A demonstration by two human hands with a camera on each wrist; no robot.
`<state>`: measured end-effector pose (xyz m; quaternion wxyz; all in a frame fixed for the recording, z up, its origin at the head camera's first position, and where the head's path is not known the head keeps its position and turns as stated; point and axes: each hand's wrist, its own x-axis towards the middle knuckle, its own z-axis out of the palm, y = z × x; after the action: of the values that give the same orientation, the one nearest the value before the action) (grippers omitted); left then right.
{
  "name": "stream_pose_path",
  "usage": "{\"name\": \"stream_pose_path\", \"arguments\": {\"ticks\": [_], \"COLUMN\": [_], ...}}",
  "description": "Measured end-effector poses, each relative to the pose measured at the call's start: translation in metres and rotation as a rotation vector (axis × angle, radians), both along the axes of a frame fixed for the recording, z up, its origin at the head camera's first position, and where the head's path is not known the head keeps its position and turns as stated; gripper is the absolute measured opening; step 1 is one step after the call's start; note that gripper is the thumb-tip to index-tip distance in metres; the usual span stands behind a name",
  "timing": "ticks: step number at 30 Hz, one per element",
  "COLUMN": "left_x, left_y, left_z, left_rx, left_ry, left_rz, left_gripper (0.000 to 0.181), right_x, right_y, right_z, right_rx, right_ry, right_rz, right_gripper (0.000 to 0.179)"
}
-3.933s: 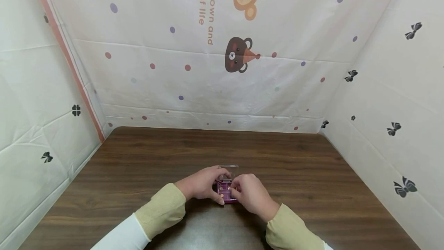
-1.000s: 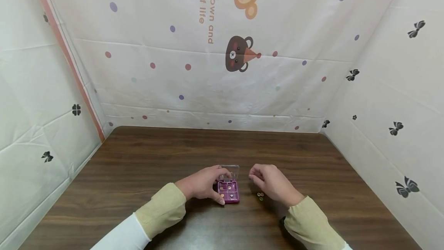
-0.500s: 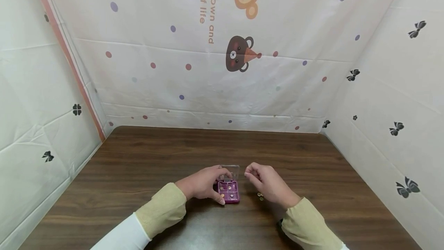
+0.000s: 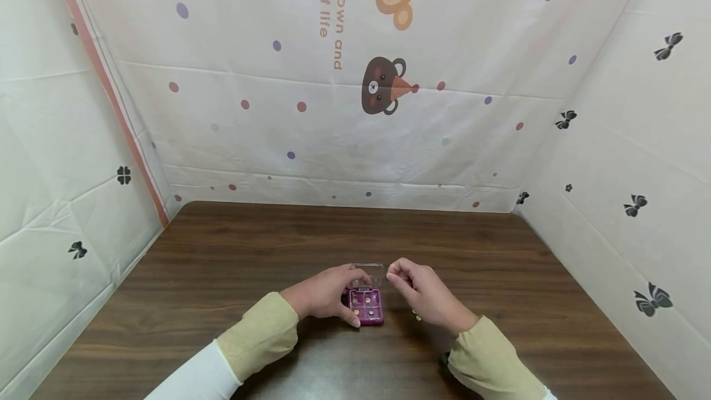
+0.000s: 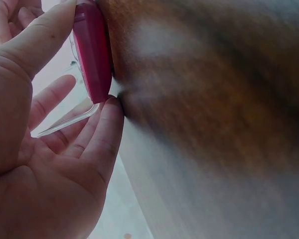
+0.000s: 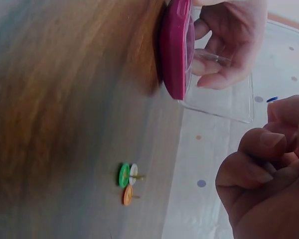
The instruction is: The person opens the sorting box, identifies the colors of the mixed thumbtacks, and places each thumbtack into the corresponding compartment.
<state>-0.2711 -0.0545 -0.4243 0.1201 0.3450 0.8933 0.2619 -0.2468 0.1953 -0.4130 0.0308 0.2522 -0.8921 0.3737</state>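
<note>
My left hand (image 4: 328,292) grips a small magenta box (image 4: 373,323) with a divided inside, thumb at the near edge and fingers round the back. Its clear lid (image 6: 239,110) stands raised at the back. Small round pieces (image 4: 371,313) lie in its compartments, too small to make out clearly. My right hand (image 4: 430,295) hovers just right of the lid, pinching a thumbtack with a blue head (image 6: 272,99) between thumb and forefinger. On the table beneath that hand sit a green thumbtack (image 6: 123,175), a white thumbtack (image 6: 134,173) and an orange thumbtack (image 6: 127,195), pins up.
The brown wood-grain table (image 4: 266,239) carries the box and loose thumbtacks. A printed cloth (image 4: 244,141) hangs behind it, with white patterned cloths at both sides. Part of a dark object (image 4: 444,363) shows beside the right sleeve.
My right hand was over the box 3.9 seconds ago, then away to its right; since then it has drifted left toward the lid. My left hand and the box have stayed put.
</note>
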Motion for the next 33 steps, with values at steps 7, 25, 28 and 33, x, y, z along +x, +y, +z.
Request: {"name": "stream_pose_path", "arguments": {"ticks": [7,25,28,33], "left_x": [-0.002,-0.004,-0.003,-0.002], "left_y": [0.001,0.002,0.002,0.002], "left_z": [-0.001,-0.002,-0.002,-0.002], "left_rx": [-0.005,-0.020,-0.021,-0.027], "left_ry": [-0.008,-0.025,-0.023,-0.007], "left_rz": [0.008,0.030,0.031,0.027], "left_gripper": [0.073,0.074,0.074,0.072], "right_x": [0.003,0.015,0.016,0.016], "right_y": [-0.004,-0.024,-0.025,-0.028], "right_z": [-0.002,-0.003,-0.006,-0.010], "right_rx": [-0.096,-0.691,-0.794,-0.954], "right_ry": [-0.078,-0.514,-0.555,-0.611], "right_rz": [0.045,0.110,0.182,0.313], "right_gripper": [0.024,0.014,0.015,0.024]}}
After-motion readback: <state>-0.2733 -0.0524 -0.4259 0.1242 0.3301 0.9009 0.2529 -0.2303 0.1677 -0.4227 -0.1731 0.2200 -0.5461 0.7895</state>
